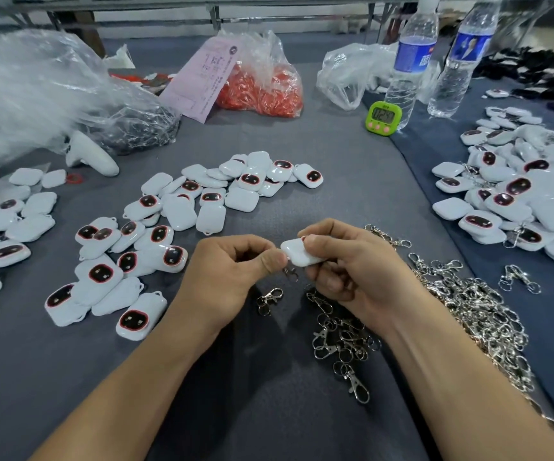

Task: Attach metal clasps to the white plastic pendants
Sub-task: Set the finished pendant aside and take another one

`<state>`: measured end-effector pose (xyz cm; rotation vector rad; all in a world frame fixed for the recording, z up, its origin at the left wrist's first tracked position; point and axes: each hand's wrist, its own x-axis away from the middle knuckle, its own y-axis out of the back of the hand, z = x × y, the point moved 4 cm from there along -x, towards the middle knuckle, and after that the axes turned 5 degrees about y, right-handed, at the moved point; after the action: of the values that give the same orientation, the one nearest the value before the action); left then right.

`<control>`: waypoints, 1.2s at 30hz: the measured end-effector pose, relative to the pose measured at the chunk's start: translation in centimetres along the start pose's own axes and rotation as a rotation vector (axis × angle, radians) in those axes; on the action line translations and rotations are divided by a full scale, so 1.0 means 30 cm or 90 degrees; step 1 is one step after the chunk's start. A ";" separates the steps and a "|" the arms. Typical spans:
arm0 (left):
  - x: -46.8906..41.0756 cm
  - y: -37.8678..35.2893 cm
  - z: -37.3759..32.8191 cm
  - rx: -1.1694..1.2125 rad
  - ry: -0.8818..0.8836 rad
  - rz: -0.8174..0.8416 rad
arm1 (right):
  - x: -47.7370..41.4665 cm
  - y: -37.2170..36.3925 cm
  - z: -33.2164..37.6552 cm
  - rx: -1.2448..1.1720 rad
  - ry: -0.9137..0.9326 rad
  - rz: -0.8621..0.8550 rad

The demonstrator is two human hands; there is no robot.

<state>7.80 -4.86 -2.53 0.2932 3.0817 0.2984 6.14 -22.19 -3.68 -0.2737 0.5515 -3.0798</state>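
My right hand grips a white plastic pendant just above the grey table, its loop end turned toward my left hand. The fingers of my left hand pinch a small metal clasp that hangs right under the pendant's left edge. How the clasp meets the pendant's loop is hidden by my fingertips. Loose white pendants with dark red-rimmed faces lie scattered to the left. A heap of metal clasps lies under and to the right of my right wrist.
A single clasp lies below my hands. A pile of pendants with clasps sits at the right. At the back stand two water bottles, a green timer, a bag of orange parts and crumpled plastic bags.
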 end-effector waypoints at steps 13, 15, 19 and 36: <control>0.042 0.022 -0.043 -0.177 -0.146 -0.104 | 0.003 -0.013 -0.005 -0.014 0.020 -0.010; 0.029 0.008 -0.027 -0.098 -0.086 -0.079 | 0.005 -0.018 -0.001 -0.038 0.028 -0.010; 0.023 -0.030 -0.002 -0.020 -0.013 0.028 | 0.007 -0.024 0.007 -0.056 0.052 -0.013; 0.028 -0.003 -0.041 -0.401 -0.209 -0.082 | 0.018 -0.038 0.008 0.005 0.062 -0.062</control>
<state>6.89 -5.01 -1.34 0.1007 2.5054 1.0543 5.70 -21.24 -2.97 -0.1546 0.5454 -3.2028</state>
